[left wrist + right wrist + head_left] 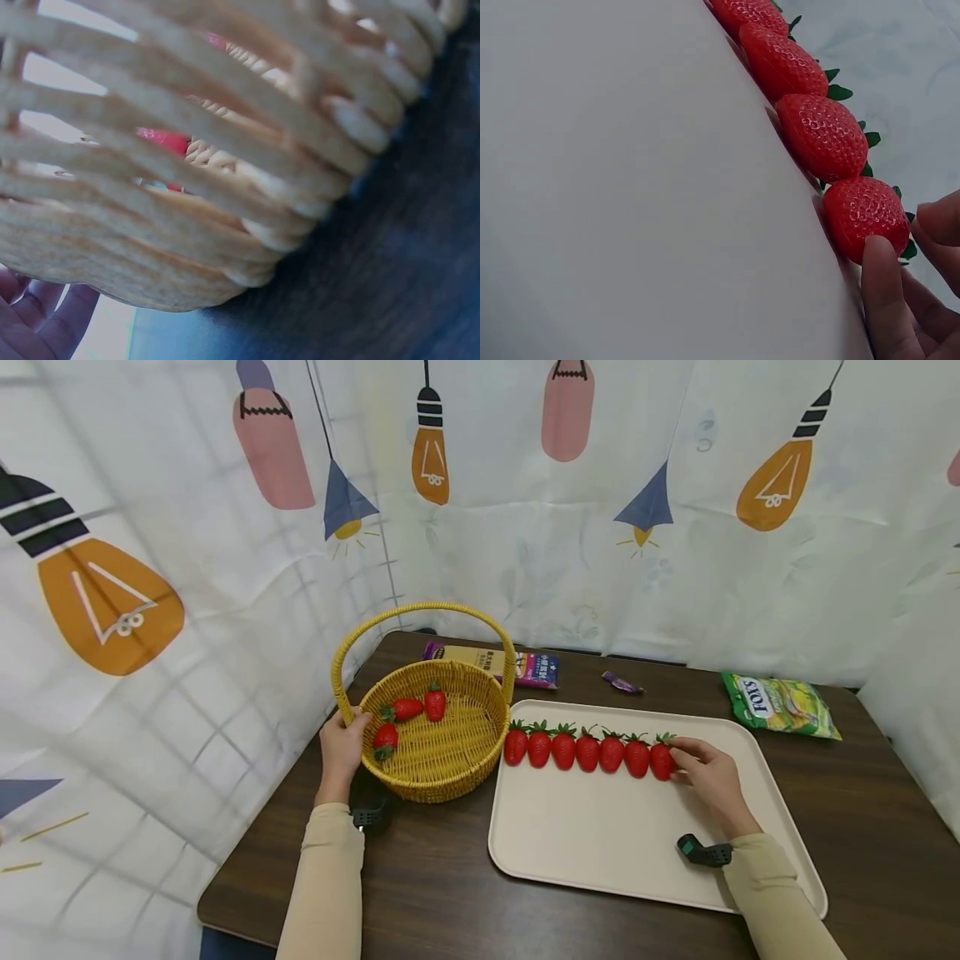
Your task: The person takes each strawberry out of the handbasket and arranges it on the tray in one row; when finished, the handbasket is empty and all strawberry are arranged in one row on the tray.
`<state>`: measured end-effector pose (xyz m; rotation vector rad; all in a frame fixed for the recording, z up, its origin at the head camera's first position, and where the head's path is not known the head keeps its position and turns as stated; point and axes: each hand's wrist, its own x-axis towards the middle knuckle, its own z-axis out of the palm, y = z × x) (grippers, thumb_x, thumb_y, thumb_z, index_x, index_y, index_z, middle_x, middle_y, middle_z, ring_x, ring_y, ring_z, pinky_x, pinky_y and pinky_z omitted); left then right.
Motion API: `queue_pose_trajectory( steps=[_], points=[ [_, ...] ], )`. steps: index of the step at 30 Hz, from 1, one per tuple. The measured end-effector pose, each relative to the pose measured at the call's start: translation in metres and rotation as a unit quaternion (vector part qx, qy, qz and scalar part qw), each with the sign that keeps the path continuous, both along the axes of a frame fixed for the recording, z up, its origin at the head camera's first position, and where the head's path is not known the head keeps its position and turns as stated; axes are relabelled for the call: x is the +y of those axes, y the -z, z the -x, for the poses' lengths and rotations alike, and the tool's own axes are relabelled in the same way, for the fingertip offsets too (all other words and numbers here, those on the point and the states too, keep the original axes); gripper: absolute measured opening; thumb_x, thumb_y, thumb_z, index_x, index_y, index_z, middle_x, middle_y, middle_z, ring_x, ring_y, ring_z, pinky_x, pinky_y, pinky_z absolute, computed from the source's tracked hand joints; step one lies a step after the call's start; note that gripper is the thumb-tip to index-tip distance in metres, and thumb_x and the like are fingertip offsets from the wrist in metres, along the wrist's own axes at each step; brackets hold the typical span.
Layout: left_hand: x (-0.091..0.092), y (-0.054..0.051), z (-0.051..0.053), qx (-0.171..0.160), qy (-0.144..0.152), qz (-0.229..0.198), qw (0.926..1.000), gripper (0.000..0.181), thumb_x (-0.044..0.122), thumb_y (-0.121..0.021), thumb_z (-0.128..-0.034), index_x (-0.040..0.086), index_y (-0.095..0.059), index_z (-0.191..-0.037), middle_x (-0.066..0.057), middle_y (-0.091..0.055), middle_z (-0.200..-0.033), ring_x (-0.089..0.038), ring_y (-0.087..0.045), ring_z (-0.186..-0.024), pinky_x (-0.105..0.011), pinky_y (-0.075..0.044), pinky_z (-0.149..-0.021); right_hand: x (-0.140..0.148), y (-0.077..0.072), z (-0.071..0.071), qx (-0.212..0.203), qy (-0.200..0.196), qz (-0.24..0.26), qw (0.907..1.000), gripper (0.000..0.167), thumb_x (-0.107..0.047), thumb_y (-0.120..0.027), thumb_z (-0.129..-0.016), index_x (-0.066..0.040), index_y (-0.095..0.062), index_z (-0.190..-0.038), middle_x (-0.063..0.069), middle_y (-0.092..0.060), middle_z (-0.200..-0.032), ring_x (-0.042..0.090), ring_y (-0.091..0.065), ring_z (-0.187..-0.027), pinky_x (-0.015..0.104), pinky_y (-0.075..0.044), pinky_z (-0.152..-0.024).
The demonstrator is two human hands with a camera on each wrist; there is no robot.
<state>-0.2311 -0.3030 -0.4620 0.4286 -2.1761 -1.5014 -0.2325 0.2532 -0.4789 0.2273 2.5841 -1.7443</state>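
Several red strawberries stand side by side in a row along the back of a cream tray point(585, 835). My right hand point(708, 777) holds the rightmost strawberry point(662, 762); in the right wrist view its thumb and fingers are around that strawberry point(864, 214), which touches its neighbour point(825, 135). A yellow woven basket point(435, 789) with a tall handle is left of the tray, three strawberries point(385, 740) inside. My left hand point(343, 747) grips the basket's left rim near the handle's base. In the left wrist view the weave point(187, 225) hides most of the inside.
Behind the basket lies a gold and purple packet point(537, 669). A small purple wrapped piece point(622, 682) is behind the tray, and a green FOX'S bag point(783, 706) lies at the back right. A patterned curtain point(525, 552) hangs behind the dark table point(435, 893).
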Motion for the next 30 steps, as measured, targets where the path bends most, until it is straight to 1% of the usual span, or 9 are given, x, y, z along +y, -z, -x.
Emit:
queue_pose_trajectory(
  steps=[3, 6, 10, 12, 15, 18, 21, 25, 30],
  points=[
    [0.0, 0.001, 0.0, 0.0, 0.003, 0.001, 1.0, 0.017, 0.023, -0.062, -0.0929, 0.006, -0.062, -0.089, 0.0, -0.043, -0.064, -0.015, -0.037, -0.055, -0.029, -0.036, -0.053, 0.001, 0.001, -0.001, 0.003, 0.035, 0.003, 0.9994, 0.045, -0.034, -0.052, -0.1, -0.004, -0.054, -0.133, 0.013, -0.056, -0.119, 0.007, -0.061, -0.081, 0.023, -0.055, -0.07],
    [0.001, 0.001, 0.0, 0.001, 0.004, 0.0, 1.0, 0.017, 0.022, -0.062, -0.093, 0.006, -0.062, -0.089, 0.0, -0.043, -0.064, -0.014, -0.037, -0.055, -0.029, -0.036, -0.052, 0.002, 0.001, -0.001, 0.021, 0.081, 0.008, 0.9965, 0.041, -0.031, -0.053, -0.1, -0.004, -0.057, -0.129, 0.004, -0.059, -0.105, 0.007, -0.06, -0.075, 0.022, -0.054, -0.065],
    [0.001, 0.001, 0.0, 0.002, 0.003, -0.002, 1.0, 0.016, 0.022, -0.062, -0.0931, 0.006, -0.062, -0.089, 0.0, -0.043, -0.064, -0.014, -0.037, -0.054, -0.029, -0.035, -0.051, 0.003, 0.0, 0.001, 0.05, 0.142, 0.023, 0.9883, 0.034, -0.026, -0.056, -0.098, -0.003, -0.061, -0.122, -0.008, -0.057, -0.091, 0.005, -0.055, -0.069, 0.019, -0.051, -0.058],
    [0.001, 0.001, 0.0, 0.003, 0.003, -0.002, 1.0, 0.016, 0.022, -0.062, -0.093, 0.006, -0.062, -0.089, 0.0, -0.043, -0.064, -0.014, -0.037, -0.055, -0.029, -0.035, -0.051, 0.002, -0.001, 0.001, 0.061, 0.167, 0.04, 0.9834, 0.031, -0.023, -0.057, -0.097, -0.003, -0.063, -0.119, -0.01, -0.056, -0.087, 0.005, -0.055, -0.066, 0.017, -0.049, -0.055],
    [0.001, 0.002, 0.0, 0.003, 0.002, 0.0, 1.0, 0.016, 0.022, -0.062, -0.093, 0.006, -0.062, -0.089, 0.001, -0.043, -0.063, -0.014, -0.037, -0.054, -0.029, -0.035, -0.051, 0.002, -0.002, 0.001, 0.074, 0.185, 0.06, 0.978, 0.025, -0.02, -0.059, -0.096, -0.003, -0.065, -0.114, -0.01, -0.056, -0.085, 0.005, -0.054, -0.064, 0.016, -0.048, -0.053],
    [0.0, 0.003, -0.001, 0.001, 0.004, 0.001, 1.0, 0.016, 0.022, -0.062, -0.0932, 0.006, -0.062, -0.089, 0.001, -0.042, -0.062, -0.013, -0.037, -0.054, -0.029, -0.035, -0.051, 0.0, -0.004, 0.001, 0.088, 0.189, 0.08, 0.9748, 0.021, -0.017, -0.06, -0.095, -0.004, -0.067, -0.111, -0.009, -0.058, -0.084, 0.006, -0.054, -0.063, 0.016, -0.048, -0.052],
    [-0.001, 0.002, -0.002, 0.001, 0.002, 0.0, 1.0, 0.016, 0.022, -0.063, -0.0927, 0.007, -0.062, -0.087, 0.002, -0.042, -0.061, -0.013, -0.037, -0.053, -0.029, -0.035, -0.051, -0.008, -0.009, 0.001, 0.104, 0.174, 0.097, 0.9744, 0.02, -0.016, -0.061, -0.096, -0.004, -0.068, -0.11, -0.007, -0.06, -0.087, 0.008, -0.054, -0.066, 0.016, -0.049, -0.053],
    [-0.001, 0.0, -0.001, 0.009, -0.003, -0.006, 0.9999, 0.016, 0.021, -0.063, -0.0922, 0.008, -0.06, -0.084, 0.003, -0.04, -0.06, -0.013, -0.036, -0.053, -0.028, -0.034, -0.05, -0.028, -0.018, -0.001, 0.123, 0.134, 0.104, 0.9778, 0.022, -0.018, -0.059, -0.097, -0.004, -0.067, -0.111, -0.004, -0.061, -0.096, 0.011, -0.054, -0.067, 0.018, -0.05, -0.056],
    [0.0, -0.001, -0.001, 0.01, 0.001, -0.002, 0.9999, 0.017, 0.022, -0.062, -0.0929, 0.008, -0.059, -0.084, 0.003, -0.039, -0.06, -0.013, -0.035, -0.053, -0.028, -0.034, -0.05, -0.056, -0.031, -0.007, 0.126, 0.075, 0.092, 0.9849, 0.029, -0.022, -0.058, -0.098, -0.001, -0.065, -0.117, -0.002, -0.063, -0.103, 0.015, -0.056, -0.064, 0.019, -0.051, -0.059]
  ],
)
